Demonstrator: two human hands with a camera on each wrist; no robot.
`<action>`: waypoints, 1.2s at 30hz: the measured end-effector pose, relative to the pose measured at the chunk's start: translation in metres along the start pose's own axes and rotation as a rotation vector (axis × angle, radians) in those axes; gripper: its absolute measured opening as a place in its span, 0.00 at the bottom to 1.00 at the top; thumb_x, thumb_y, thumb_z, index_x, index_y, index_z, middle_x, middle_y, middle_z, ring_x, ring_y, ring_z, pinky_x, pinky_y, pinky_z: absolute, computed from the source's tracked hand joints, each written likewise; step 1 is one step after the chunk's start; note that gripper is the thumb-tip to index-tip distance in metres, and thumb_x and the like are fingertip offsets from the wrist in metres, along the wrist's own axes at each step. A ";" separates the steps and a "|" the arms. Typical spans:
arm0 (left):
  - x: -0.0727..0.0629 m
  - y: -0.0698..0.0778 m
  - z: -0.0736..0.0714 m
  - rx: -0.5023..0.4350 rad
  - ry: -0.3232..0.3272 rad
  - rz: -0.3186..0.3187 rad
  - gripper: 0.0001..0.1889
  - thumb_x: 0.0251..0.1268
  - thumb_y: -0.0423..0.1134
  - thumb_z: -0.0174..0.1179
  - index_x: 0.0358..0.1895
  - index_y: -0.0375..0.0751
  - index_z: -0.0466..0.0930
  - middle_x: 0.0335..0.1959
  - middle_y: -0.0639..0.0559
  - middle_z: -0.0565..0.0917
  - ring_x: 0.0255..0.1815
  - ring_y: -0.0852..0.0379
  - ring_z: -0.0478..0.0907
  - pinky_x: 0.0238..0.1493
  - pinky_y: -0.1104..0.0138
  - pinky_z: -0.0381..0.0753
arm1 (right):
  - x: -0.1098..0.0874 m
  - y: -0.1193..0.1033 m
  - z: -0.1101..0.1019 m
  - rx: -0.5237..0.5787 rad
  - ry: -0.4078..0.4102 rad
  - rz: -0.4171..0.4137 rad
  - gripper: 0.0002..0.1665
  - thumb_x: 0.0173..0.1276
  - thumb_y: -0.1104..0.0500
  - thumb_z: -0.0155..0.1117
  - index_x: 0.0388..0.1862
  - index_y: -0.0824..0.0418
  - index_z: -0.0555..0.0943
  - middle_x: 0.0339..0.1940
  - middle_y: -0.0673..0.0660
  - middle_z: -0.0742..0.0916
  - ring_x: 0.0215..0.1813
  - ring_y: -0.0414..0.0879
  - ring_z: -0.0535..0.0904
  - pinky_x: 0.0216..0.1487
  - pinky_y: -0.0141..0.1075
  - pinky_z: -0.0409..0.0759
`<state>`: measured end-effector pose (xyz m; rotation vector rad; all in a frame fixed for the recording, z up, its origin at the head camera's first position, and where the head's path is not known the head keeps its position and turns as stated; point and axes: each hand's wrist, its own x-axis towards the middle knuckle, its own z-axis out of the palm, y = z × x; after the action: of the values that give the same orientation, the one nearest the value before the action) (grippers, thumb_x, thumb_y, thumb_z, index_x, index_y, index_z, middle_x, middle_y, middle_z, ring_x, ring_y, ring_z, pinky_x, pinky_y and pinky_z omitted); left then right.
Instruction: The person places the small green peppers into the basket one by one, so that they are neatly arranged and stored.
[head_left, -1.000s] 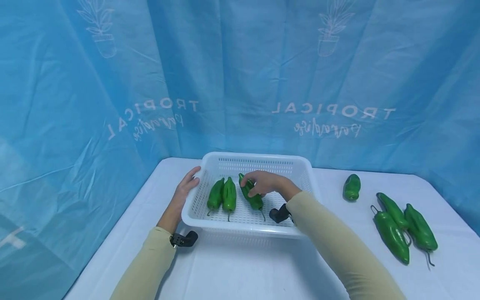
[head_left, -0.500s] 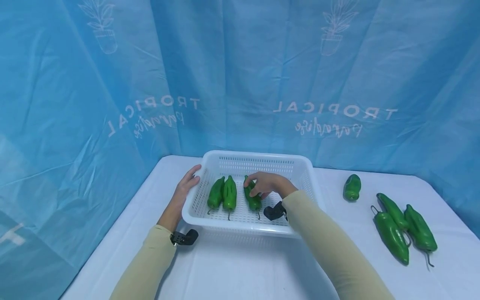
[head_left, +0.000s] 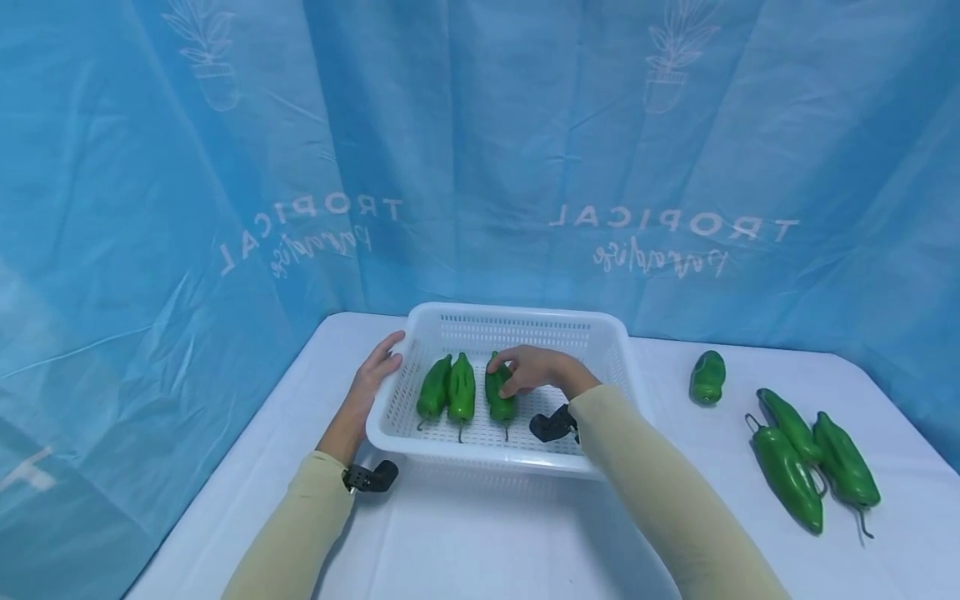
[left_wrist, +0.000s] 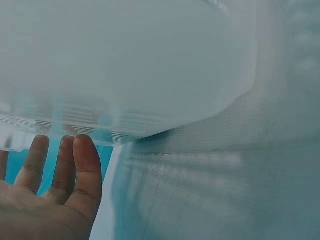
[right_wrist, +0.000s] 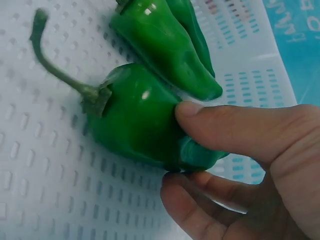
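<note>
A white perforated plastic basket stands on the table with three green peppers inside. My right hand pinches the rightmost of them, a green pepper, between thumb and fingers; its stem points toward me in the head view. Left of it lie two more, a middle pepper and a left pepper, side by side. At the basket's left side is my left hand, fingers extended along the outer wall. In the left wrist view, the left hand's fingertips meet the basket's side.
On the table's right lie a short green pepper and a group of three longer ones, including a front pepper. A blue printed curtain hangs behind the table and along its left side.
The pepper under my right hand has turned from a slant to nearly parallel with the other two and shifted slightly left. My left hand stays at the basket's side.
</note>
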<state>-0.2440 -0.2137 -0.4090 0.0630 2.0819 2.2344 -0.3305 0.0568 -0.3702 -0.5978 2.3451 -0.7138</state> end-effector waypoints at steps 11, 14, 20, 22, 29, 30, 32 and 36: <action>0.003 0.001 0.002 -0.015 0.006 0.004 0.29 0.79 0.49 0.41 0.79 0.60 0.47 0.80 0.50 0.56 0.79 0.43 0.58 0.75 0.48 0.63 | 0.001 -0.008 0.004 0.034 -0.061 -0.044 0.31 0.66 0.64 0.66 0.69 0.57 0.72 0.54 0.61 0.81 0.50 0.47 0.78 0.56 0.42 0.80; 0.004 0.002 0.003 -0.034 0.007 0.007 0.29 0.80 0.48 0.41 0.79 0.60 0.47 0.79 0.48 0.58 0.78 0.43 0.60 0.75 0.49 0.63 | 0.001 -0.008 0.005 0.046 -0.065 -0.040 0.31 0.67 0.64 0.65 0.69 0.57 0.72 0.61 0.63 0.79 0.59 0.50 0.79 0.61 0.45 0.80; 0.002 0.002 0.003 -0.009 -0.002 0.010 0.29 0.80 0.49 0.39 0.80 0.59 0.46 0.80 0.48 0.57 0.79 0.43 0.59 0.76 0.48 0.62 | 0.001 -0.007 0.006 0.059 -0.072 -0.023 0.31 0.68 0.63 0.65 0.69 0.56 0.72 0.64 0.64 0.78 0.64 0.52 0.78 0.63 0.46 0.79; 0.002 0.001 0.003 -0.014 -0.005 0.015 0.29 0.80 0.48 0.39 0.80 0.59 0.47 0.80 0.48 0.57 0.79 0.42 0.59 0.76 0.48 0.62 | 0.002 -0.006 0.006 0.059 -0.075 -0.019 0.31 0.68 0.63 0.64 0.69 0.56 0.71 0.65 0.64 0.77 0.64 0.52 0.77 0.63 0.46 0.79; 0.001 0.001 0.002 -0.004 -0.001 0.019 0.29 0.80 0.48 0.40 0.80 0.59 0.47 0.80 0.49 0.57 0.79 0.43 0.59 0.75 0.48 0.62 | 0.003 -0.008 0.006 0.050 -0.080 -0.017 0.30 0.68 0.63 0.65 0.69 0.56 0.72 0.67 0.65 0.75 0.66 0.54 0.76 0.65 0.47 0.78; 0.001 0.001 0.002 -0.010 0.001 0.017 0.29 0.80 0.48 0.40 0.80 0.58 0.47 0.80 0.49 0.57 0.79 0.42 0.59 0.75 0.47 0.62 | 0.003 -0.008 0.006 0.050 -0.083 -0.017 0.30 0.68 0.63 0.64 0.69 0.56 0.72 0.68 0.65 0.75 0.67 0.54 0.76 0.65 0.47 0.78; 0.001 0.001 0.001 -0.010 0.005 0.010 0.29 0.80 0.48 0.40 0.79 0.59 0.47 0.80 0.49 0.57 0.79 0.42 0.59 0.75 0.46 0.62 | 0.003 -0.008 0.005 0.051 -0.088 -0.014 0.30 0.69 0.63 0.64 0.69 0.55 0.72 0.68 0.65 0.75 0.67 0.55 0.76 0.65 0.47 0.78; 0.000 0.001 0.001 0.005 0.010 -0.001 0.29 0.80 0.49 0.40 0.79 0.60 0.47 0.80 0.49 0.56 0.79 0.42 0.59 0.75 0.46 0.62 | 0.002 -0.010 0.003 0.051 -0.090 0.000 0.30 0.70 0.62 0.63 0.70 0.53 0.71 0.71 0.64 0.73 0.69 0.55 0.75 0.65 0.47 0.78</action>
<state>-0.2439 -0.2130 -0.4078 0.0515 2.0922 2.2334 -0.3275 0.0467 -0.3669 -0.5950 2.2380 -0.7297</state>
